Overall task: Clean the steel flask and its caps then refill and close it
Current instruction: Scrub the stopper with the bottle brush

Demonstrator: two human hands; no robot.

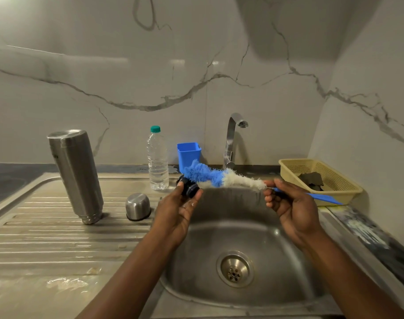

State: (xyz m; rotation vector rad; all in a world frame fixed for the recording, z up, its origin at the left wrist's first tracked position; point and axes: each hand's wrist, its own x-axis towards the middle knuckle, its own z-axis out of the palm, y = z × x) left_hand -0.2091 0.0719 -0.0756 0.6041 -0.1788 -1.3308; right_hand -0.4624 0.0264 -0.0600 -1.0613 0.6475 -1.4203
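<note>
The stainless steel sink (277,240) is lying beneath both hands. On its ribbed drainboard, well left of them, the tall cylindrical steel flask (75,173) is standing mouth down. The right hand (290,201) is gripping the blue-and-white bristled bottle brush (219,178) by its handle. A clear plastic water bottle (158,160) is standing behind the left hand (178,206). The domed steel cup cap (138,207) is sitting inverted beside the flask. The left hand is pinching the small dark round stopper cap (189,188) against the brush tip.
</note>
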